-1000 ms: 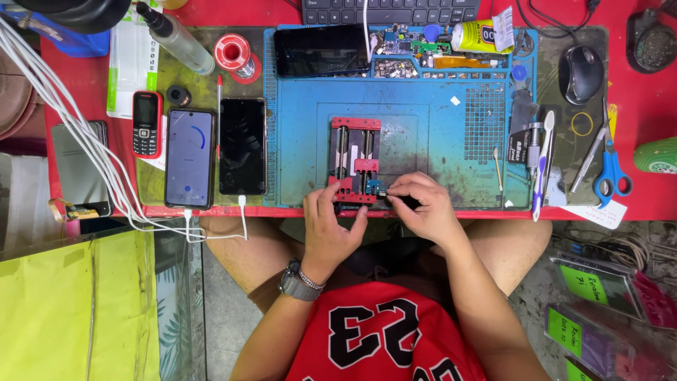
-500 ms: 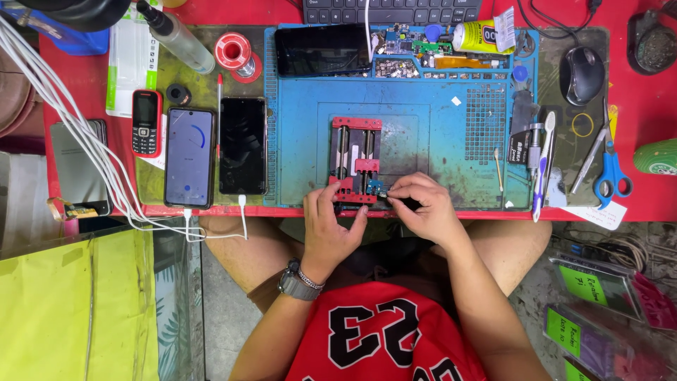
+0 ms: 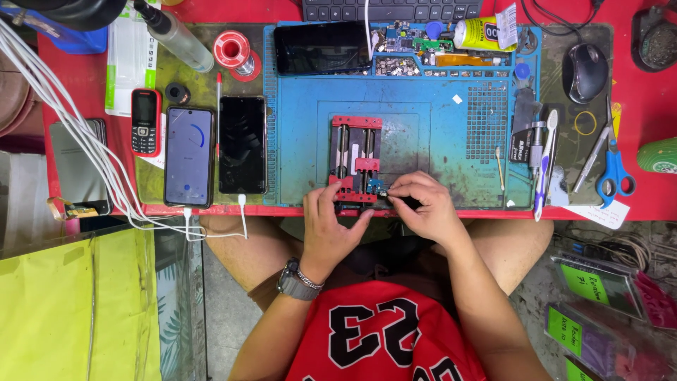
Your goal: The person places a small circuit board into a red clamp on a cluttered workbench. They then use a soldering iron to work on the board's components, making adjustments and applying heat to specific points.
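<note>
Head view: nothing has shifted since the earlier frames; both hands stay at the near edge of the blue mat (image 3: 430, 134). Left hand (image 3: 331, 229) grips the near end of the red clamp jig (image 3: 355, 164), fingers curled on it. Right hand (image 3: 427, 208) has its fingers pinched narrow on a thin dark tool (image 3: 386, 204), tip at the jig's right corner; the small part there is too tiny to identify. Yellow glue tube (image 3: 482, 32) lies at the mat's far edge. Green-labelled packets (image 3: 598, 286) sit lower right, partly cut off. Bench (image 3: 638, 106) is red.
</note>
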